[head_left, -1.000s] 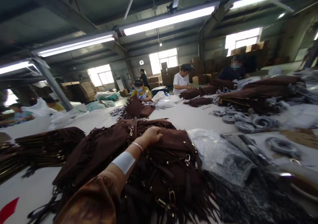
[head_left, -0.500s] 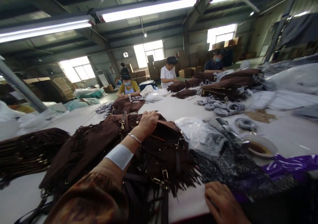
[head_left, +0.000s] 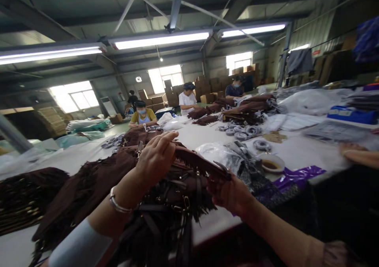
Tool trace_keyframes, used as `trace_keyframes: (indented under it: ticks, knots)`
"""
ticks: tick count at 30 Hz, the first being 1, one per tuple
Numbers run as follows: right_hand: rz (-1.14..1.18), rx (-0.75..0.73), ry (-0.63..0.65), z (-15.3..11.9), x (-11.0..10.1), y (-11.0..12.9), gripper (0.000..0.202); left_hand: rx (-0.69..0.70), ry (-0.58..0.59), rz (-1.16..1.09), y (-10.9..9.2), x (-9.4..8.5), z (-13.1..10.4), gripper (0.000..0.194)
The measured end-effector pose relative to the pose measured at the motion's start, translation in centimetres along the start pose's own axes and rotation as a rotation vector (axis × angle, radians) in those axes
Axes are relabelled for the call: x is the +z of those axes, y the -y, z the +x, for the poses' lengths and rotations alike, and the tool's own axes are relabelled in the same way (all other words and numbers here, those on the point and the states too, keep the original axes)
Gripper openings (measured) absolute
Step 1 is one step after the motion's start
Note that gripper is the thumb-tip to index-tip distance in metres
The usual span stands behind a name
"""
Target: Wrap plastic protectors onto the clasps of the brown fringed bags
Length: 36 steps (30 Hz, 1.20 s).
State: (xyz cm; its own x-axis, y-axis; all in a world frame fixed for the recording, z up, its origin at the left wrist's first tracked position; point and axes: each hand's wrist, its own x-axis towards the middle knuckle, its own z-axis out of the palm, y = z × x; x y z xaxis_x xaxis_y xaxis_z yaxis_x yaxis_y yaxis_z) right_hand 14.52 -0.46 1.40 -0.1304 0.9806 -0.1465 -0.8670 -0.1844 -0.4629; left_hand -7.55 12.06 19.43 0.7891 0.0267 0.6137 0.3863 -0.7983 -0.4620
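Both hands are working the top fringed bag on the brown heap at the near edge of the white table. Left hand is sitting on the bag's upper edge, fingers half curled and pointing away, pinching or pressing the top fold (can't tell which from this angle). Right hand is closing on the bag's right corner, fingers wrapped under the flap, so it has a real grip there.

Handling read: bag is looking soft and floppy, suede-like, light, not fragile. Long fringe is hanging loose, and straps with metal clips are dangling off the table edge, likely to snag on the bags underneath. Best hold is probably the stiffer seamed top edge near the hardware, two-handed, not the fringe.

Clear plastic bags are lying just beside the heap, with a small bowl beyond. Other workers are sitting at the far end, well apart.
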Motion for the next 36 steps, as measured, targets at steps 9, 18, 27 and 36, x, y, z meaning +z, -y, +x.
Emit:
trace_keyframes:
  ticks: [9,18,27,36]
  knots:
    - [-0.189,-0.328,0.065,-5.6,4.3,0.6,0.021,0.205,-0.155,-0.019,-0.7,-6.0,-4.8,0.032]
    - [-0.296,-0.462,-0.034,-2.5,5.0,-1.1,0.011,-0.027,-0.170,0.351,1.3,-3.3,-6.8,0.012]
    - [-0.193,0.031,-0.269,5.9,-1.5,-4.6,0.020,-0.468,0.320,0.066,-1.2,6.8,-11.4,0.017]
    - [-0.370,0.093,-0.374,4.9,-5.1,-9.7,0.017,-1.153,0.354,-1.025,-17.7,12.9,-15.0,0.026]
